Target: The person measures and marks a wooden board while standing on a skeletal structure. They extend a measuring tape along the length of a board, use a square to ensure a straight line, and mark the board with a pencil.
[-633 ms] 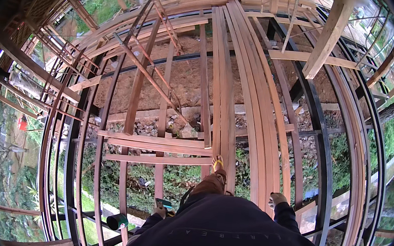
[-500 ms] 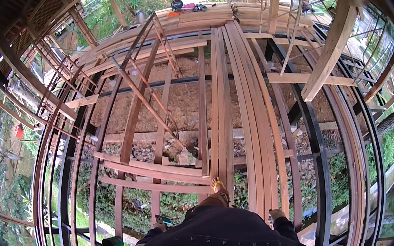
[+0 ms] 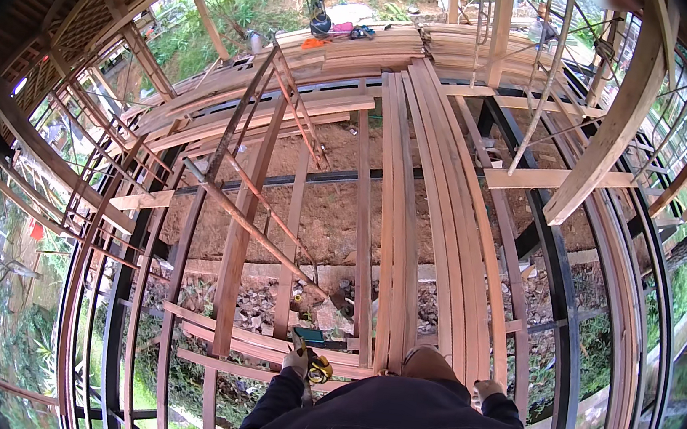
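Note:
Low and left of centre, my left hand (image 3: 295, 361) is closed on a tool with a teal, flat-looking end (image 3: 310, 335); its exact kind is too small to make out. A rounded yellow-and-black thing (image 3: 320, 370) shows right beside that hand, and I cannot tell whether it is part of the tool. My right hand (image 3: 490, 389) is low beside the right edge of the long reddish boards (image 3: 436, 217), its fingers curled in; what they hold, if anything, is hidden. My bare knee (image 3: 428, 364) shows above the dark sweater, over the boards.
Black metal beams (image 3: 554, 264) and wooden joists (image 3: 248, 229) frame open gaps above soil and rubble (image 3: 327, 213). Rusty scaffold poles (image 3: 257, 226) slant at left. A thick timber post (image 3: 615, 135) hangs at right. Stacked planks (image 3: 362, 47) lie at the back, bags (image 3: 343, 30) beyond.
My left hand has risen forward with the tool, over the short cross boards. The foot in a yellow-strapped sandal is out of sight, and a knee shows. My right hand has barely moved.

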### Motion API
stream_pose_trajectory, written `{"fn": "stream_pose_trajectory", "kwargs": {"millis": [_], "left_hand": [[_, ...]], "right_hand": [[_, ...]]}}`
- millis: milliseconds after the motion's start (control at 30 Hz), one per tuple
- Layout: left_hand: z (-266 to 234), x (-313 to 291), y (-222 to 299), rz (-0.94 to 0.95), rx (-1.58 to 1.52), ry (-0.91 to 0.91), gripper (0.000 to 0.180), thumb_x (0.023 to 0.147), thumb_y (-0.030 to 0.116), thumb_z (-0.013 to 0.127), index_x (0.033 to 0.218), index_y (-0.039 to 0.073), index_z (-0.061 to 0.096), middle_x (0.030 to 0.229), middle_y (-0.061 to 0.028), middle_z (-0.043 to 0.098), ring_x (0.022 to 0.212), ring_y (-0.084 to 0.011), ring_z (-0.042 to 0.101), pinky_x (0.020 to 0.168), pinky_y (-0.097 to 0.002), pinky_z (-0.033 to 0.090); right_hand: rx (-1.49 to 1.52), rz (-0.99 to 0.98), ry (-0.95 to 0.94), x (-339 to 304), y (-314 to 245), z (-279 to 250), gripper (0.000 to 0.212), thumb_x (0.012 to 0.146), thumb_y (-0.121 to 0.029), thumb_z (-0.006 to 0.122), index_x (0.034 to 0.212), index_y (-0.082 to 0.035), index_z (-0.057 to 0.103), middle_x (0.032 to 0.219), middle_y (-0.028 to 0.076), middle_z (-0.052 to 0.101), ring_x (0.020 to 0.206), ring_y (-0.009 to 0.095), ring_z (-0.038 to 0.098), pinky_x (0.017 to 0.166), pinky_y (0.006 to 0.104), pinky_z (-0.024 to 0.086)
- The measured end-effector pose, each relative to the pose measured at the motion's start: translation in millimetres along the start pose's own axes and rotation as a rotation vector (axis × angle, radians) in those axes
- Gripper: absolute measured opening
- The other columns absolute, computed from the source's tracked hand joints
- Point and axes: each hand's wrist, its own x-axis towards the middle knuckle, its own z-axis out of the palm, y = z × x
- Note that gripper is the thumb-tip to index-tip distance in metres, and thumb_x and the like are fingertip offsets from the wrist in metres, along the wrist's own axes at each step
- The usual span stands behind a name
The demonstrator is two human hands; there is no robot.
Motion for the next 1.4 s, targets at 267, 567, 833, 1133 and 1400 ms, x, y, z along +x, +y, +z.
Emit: {"fn": "stream_pose_trajectory", "kwargs": {"millis": [267,567,833,1133,1400], "left_hand": [[9,72,22,-0.119,0.107,-0.1,0.053,0.088,0.053,0.046,0.093,0.006,0.071,0.088,-0.0226,0.068,0.089,-0.0393,0.065,0.077,-0.0473,0.051],[-4,178,-1,-0.383,0.266,-0.042,0.059,0.091,0.052,0.041,0.1,0.002,0.069,0.096,-0.0253,0.067,0.095,-0.0397,0.064,0.086,-0.0472,0.05],[9,273,166,-0.267,0.16,-0.071,0.06,0.092,0.051,0.04,0.09,-0.001,0.069,0.09,-0.0255,0.067,0.09,-0.0407,0.065,0.082,-0.0481,0.051],[25,433,251,-0.319,0.119,-0.223,0.056,0.092,0.048,0.039,0.097,0.002,0.069,0.094,-0.0261,0.067,0.093,-0.0393,0.065,0.082,-0.0484,0.05],[2,601,298,-0.231,-0.076,-0.07,0.051,0.088,0.045,0.048,0.093,-0.001,0.069,0.09,-0.0272,0.066,0.09,-0.0412,0.064,0.079,-0.0479,0.051]], "right_hand": [[-1.348,-0.385,-0.192,68,-60,17,0.028,0.088,-0.026,0.049,0.109,-0.014,0.064,0.109,0.015,0.067,0.103,0.03,0.065,0.09,0.0433,0.05],[-1.598,-0.56,-0.238,188,-286,33,0.022,0.086,-0.02,0.052,0.101,-0.011,0.065,0.099,0.012,0.07,0.095,0.029,0.067,0.083,0.0439,0.052],[0.057,-0.346,0.023,231,-491,38,0.027,0.086,-0.021,0.062,0.109,-0.007,0.058,0.077,0.004,0.061,0.06,0.015,0.059,0.051,0.0304,0.047],[-1.234,-0.493,-0.159,314,-579,67,0.024,0.078,-0.016,0.067,0.1,-0.007,0.064,0.092,0.012,0.068,0.084,0.027,0.067,0.073,0.0374,0.054],[-0.846,-0.266,-0.033,355,-699,62,0.012,0.081,-0.017,0.064,0.087,-0.007,0.065,0.076,0.011,0.064,0.072,0.022,0.064,0.064,0.037,0.052]]}}
